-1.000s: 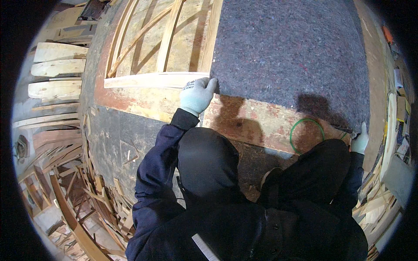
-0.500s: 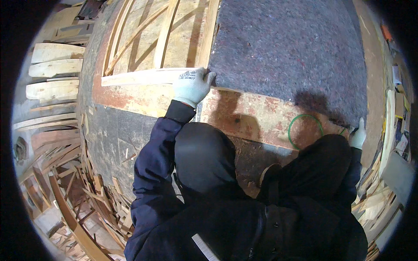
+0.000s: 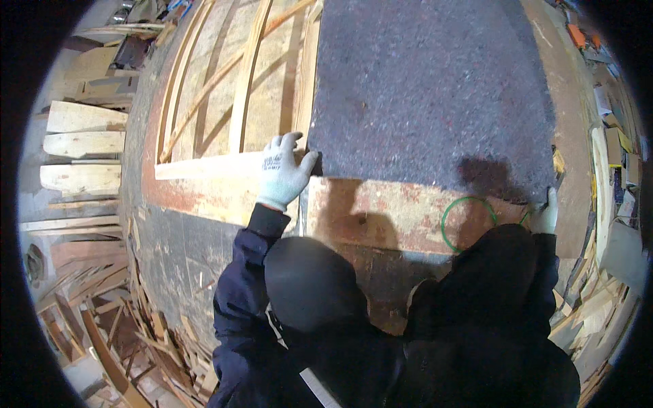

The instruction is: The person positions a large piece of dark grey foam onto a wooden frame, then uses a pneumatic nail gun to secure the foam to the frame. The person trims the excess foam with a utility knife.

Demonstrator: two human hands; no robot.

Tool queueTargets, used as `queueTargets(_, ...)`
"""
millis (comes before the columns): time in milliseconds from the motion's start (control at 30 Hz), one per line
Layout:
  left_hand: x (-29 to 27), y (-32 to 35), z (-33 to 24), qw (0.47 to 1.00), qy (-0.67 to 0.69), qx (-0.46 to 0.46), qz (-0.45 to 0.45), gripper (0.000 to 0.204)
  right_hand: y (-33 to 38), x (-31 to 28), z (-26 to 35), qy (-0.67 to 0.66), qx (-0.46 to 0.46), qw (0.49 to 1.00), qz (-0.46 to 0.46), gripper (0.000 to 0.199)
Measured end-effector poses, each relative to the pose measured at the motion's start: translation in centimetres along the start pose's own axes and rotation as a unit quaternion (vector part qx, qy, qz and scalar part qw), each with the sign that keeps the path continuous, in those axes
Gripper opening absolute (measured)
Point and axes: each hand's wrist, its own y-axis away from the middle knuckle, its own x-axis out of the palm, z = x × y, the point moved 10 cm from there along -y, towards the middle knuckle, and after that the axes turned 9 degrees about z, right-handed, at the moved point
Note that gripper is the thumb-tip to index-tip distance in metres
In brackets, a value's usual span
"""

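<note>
The gloved left hand [image 3: 284,175] pinched the near-left corner of the grey felt sheet [image 3: 428,95], apparently to square it against the wooden frame [image 3: 235,88] on the counter [image 3: 394,211]. The right hand [image 3: 544,214], arm outstretched, gripped the felt's opposite near corner beside a green ring [image 3: 469,224], presumably keeping the edge taut.

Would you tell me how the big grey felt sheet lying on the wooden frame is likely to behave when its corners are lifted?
The grey felt sheet would probably flop and drape, since it lies flat over the wooden frame. Its fuzzy surface should grip well for the white-gloved left hand. Being so broad, it would likely sag between that and the right hand.
</note>
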Motion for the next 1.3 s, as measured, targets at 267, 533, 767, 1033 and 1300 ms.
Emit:
queueTargets(267,1.2,-7.0,1.6,0.989,0.115,-0.081,-0.046,0.049,2.6,5.0,-1.2,0.171,-0.010,0.980,0.102,0.061)
queueTargets(533,6.6,-11.0,6.7,0.942,0.299,-0.153,-0.011,0.030,0.1,2.1,-1.8,-0.022,0.006,1.000,0.007,0.051)
queueTargets(767,6.5,-11.1,6.8,0.954,0.270,-0.107,-0.080,0.019,0.8,6.5,5.9,0.745,-0.267,0.611,0.013,0.074)
queueTargets(1033,7.8,-11.0,7.4,0.930,0.345,-0.103,-0.071,0.023,1.0,9.5,6.6,0.739,-0.258,0.622,-0.020,0.072)
queueTargets(1300,5.1,-10.1,5.0,0.972,0.192,-0.081,-0.108,0.024,1.1,7.6,9.8,0.611,-0.296,0.731,-0.064,0.042)
